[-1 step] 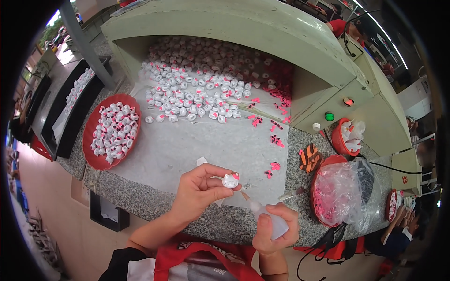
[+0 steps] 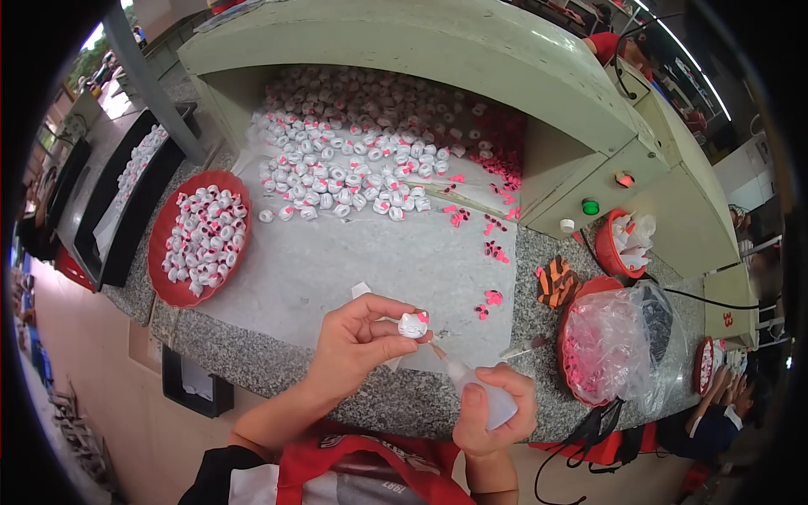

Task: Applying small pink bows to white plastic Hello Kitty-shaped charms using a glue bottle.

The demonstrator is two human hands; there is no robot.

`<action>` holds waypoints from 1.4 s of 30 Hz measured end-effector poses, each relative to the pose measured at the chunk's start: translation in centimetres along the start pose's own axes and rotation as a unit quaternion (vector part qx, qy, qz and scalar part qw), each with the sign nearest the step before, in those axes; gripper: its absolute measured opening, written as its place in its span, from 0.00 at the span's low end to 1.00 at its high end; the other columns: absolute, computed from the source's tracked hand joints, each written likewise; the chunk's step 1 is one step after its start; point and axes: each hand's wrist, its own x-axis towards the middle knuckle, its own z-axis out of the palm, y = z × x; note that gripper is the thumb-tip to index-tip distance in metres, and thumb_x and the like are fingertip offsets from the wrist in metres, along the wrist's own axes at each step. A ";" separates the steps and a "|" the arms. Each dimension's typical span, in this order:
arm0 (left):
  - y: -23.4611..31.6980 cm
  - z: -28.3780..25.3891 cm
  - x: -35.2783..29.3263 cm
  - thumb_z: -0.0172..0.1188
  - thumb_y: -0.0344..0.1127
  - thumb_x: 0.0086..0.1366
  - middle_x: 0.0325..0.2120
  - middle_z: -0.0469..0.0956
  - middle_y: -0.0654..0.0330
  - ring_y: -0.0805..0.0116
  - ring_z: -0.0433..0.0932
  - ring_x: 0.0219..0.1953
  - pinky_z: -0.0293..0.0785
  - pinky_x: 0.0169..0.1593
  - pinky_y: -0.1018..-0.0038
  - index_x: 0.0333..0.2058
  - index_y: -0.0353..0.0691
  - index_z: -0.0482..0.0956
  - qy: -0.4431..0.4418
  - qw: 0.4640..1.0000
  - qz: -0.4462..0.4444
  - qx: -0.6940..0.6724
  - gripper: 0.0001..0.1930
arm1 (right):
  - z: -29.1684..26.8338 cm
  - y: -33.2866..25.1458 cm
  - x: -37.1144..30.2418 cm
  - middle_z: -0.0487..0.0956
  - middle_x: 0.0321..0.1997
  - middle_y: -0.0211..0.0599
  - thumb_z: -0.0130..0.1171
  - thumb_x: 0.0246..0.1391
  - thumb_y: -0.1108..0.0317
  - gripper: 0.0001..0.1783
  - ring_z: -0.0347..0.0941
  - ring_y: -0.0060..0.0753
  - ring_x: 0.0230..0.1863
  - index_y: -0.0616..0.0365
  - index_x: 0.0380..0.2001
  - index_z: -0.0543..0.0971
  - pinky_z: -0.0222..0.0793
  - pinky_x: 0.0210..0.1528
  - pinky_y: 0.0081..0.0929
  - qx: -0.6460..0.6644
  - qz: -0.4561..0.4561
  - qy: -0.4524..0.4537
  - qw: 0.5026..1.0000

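Between the thumb and fingers of my left hand (image 2: 358,341) is a small white cat-head figure (image 2: 412,325) with a pink piece on its upper right. My right hand (image 2: 498,412) is wrapped round a translucent squeeze bottle (image 2: 491,402). The bottle tilts up to the left, and its thin tip comes close to the lower right of the figure; whether they touch I cannot tell. Beyond my hands a heap of similar white figures (image 2: 337,172) lies on a pale sheet (image 2: 278,269). Small pink and dark pieces (image 2: 495,251) are scattered along the sheet's right side.
A green-grey hood (image 2: 404,42) arches over the heap. At left stand a red bowl (image 2: 160,273) of white figures and a black tray (image 2: 97,240). To the right are a red bowl with a plastic bag (image 2: 619,337), a smaller red container (image 2: 608,257) and a striped orange-black piece (image 2: 556,283).
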 end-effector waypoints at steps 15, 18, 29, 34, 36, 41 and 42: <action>0.0 -0.8 0.3 0.55 0.16 0.52 0.37 0.74 0.48 0.63 0.76 0.40 0.75 0.42 0.77 0.39 0.29 0.68 -0.022 1.000 0.008 0.006 0.14 | 0.3 -0.7 1.5 0.75 0.20 0.37 0.60 0.34 0.81 0.14 0.67 0.29 0.13 0.64 0.29 0.71 0.61 0.15 0.20 -0.002 -0.055 -0.062 0.997; 0.1 -1.2 0.3 0.55 0.16 0.52 0.38 0.74 0.48 0.63 0.76 0.41 0.74 0.43 0.76 0.39 0.29 0.69 -0.022 1.000 0.017 0.011 0.14 | 0.3 -0.9 1.9 0.75 0.20 0.37 0.59 0.33 0.81 0.14 0.67 0.29 0.13 0.64 0.29 0.71 0.61 0.15 0.20 -0.016 -0.070 -0.073 0.995; -0.2 -1.3 0.9 0.55 0.17 0.51 0.39 0.74 0.49 0.59 0.75 0.41 0.72 0.47 0.70 0.39 0.31 0.70 -0.043 0.995 -0.055 -0.067 0.15 | -0.1 -0.7 1.3 0.72 0.20 0.38 0.54 0.37 0.77 0.08 0.65 0.26 0.17 0.64 0.26 0.71 0.61 0.20 0.20 -0.017 -0.024 -0.025 0.999; -0.3 -0.7 1.0 0.58 0.19 0.50 0.39 0.74 0.48 0.60 0.76 0.39 0.73 0.44 0.70 0.39 0.32 0.70 -0.052 0.993 -0.069 -0.085 0.16 | -0.6 -0.3 1.4 0.72 0.20 0.38 0.53 0.37 0.78 0.08 0.65 0.26 0.16 0.64 0.26 0.70 0.60 0.19 0.20 -0.010 -0.024 -0.037 0.999; -0.3 -0.7 1.1 0.60 0.21 0.48 0.39 0.74 0.47 0.60 0.77 0.38 0.75 0.41 0.72 0.39 0.33 0.71 -0.046 0.992 -0.072 -0.094 0.17 | -0.7 0.1 1.8 0.73 0.20 0.37 0.56 0.34 0.80 0.10 0.65 0.27 0.14 0.64 0.27 0.71 0.60 0.17 0.20 -0.009 -0.046 -0.034 0.998; -0.3 -0.8 1.2 0.61 0.22 0.48 0.39 0.74 0.47 0.61 0.77 0.37 0.75 0.39 0.75 0.40 0.34 0.71 -0.042 0.990 -0.075 -0.112 0.17 | -0.8 -0.1 1.9 0.74 0.19 0.36 0.58 0.32 0.83 0.14 0.65 0.28 0.12 0.63 0.28 0.72 0.60 0.15 0.20 -0.009 -0.059 -0.039 0.997; -0.3 -0.8 1.1 0.61 0.22 0.48 0.39 0.74 0.47 0.61 0.77 0.37 0.75 0.39 0.75 0.40 0.34 0.71 -0.042 0.990 -0.075 -0.114 0.17 | -0.7 -0.3 1.8 0.74 0.20 0.36 0.56 0.34 0.81 0.11 0.65 0.27 0.14 0.64 0.26 0.71 0.60 0.17 0.20 -0.015 -0.054 -0.043 0.998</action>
